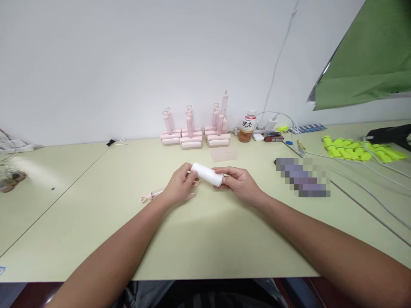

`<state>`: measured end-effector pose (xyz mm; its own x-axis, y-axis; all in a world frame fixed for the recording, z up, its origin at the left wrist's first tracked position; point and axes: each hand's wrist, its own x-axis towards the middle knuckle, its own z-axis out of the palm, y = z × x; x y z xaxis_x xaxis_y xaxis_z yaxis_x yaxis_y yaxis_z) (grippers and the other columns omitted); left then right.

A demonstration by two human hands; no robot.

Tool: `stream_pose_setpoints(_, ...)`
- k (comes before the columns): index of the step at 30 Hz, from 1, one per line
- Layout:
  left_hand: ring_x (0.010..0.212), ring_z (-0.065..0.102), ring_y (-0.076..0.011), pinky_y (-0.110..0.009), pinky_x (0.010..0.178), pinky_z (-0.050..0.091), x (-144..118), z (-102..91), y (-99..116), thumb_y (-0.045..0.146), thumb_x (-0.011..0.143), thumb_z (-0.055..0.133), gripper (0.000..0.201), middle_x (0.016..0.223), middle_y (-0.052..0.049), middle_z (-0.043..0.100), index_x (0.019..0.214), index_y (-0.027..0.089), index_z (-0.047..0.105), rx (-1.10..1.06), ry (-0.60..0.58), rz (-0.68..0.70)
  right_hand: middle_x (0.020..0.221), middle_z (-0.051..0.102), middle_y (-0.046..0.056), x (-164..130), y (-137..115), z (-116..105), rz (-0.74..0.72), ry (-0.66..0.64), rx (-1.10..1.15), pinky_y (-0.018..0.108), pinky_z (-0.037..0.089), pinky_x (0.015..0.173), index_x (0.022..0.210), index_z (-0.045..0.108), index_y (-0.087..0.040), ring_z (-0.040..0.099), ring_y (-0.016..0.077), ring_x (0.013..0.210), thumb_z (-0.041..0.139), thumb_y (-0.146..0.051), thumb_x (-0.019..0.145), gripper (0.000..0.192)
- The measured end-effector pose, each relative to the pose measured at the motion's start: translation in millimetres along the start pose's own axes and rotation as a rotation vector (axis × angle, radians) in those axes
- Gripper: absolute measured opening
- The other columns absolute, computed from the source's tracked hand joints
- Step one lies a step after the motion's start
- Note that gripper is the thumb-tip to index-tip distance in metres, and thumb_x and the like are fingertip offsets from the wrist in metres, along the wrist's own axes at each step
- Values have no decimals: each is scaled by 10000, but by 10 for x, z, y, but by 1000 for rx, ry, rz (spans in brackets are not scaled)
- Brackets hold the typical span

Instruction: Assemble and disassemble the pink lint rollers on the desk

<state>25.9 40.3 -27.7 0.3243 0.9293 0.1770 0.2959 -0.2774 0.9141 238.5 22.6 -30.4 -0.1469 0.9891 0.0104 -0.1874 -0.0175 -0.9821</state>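
Observation:
A white lint roller refill (207, 174) is held up off the table between both hands, tilted with its right end lower. My left hand (181, 183) is closed on its left end, the thumb pressing from the near side. At the other end, my right hand (240, 183) grips the roll's rim with thumb and fingers. Under and beside my left hand lies a pink lint roller handle (148, 197) with a heart-shaped loop, partly hidden by the hand and wrist. Beyond the roll a translucent pink cover (224, 154) rests flat on the table.
Several pink lint rollers (192, 143) stand by the wall. Right of them are a drink bottle (247, 127), small boxes (273, 137) and white cables (340, 158). A blurred-out flat object (302, 177) lies right of my hand, with yellow-green pieces (349, 149) farther right.

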Motion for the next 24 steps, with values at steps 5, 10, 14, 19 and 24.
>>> stream_pose_setpoints(5,687,591,-148,-259,604,467,-4,-13,66,448,906,492,242,741,8,576,852,213,488,20,-25,-34,1087,677,36,-6,-4,13,65,9,35,419,596,801,896,721,-201,638,211,916,667,-164,620,284)
stream_pose_setpoints(10,684,604,-126,-269,637,512,32,-24,32,474,863,577,283,807,11,571,858,208,483,-282,-44,-172,1071,641,69,26,-20,-20,208,86,182,416,594,774,885,667,-183,659,208,874,551,-50,544,384)
stream_pose_setpoints(14,682,609,-114,-291,691,535,86,-24,-38,496,815,637,336,798,15,566,849,196,489,-483,72,-177,1045,625,94,114,85,-74,265,92,89,416,552,863,888,630,-166,673,209,893,543,-49,592,330)
stream_pose_setpoints(19,845,639,-152,-334,818,537,111,-36,-58,469,814,644,299,843,-2,603,843,197,524,-478,222,-170,1034,631,68,55,-9,-126,-73,-30,-663,360,489,861,953,641,-193,604,199,949,527,-52,689,320)
stream_pose_setpoints(24,854,654,-159,-356,850,536,113,-36,-65,412,861,598,220,835,-7,619,861,202,536,-504,295,-159,1034,630,48,-302,-383,-116,-163,-772,-1064,305,472,762,1050,664,-231,590,198,895,612,-168,758,303)
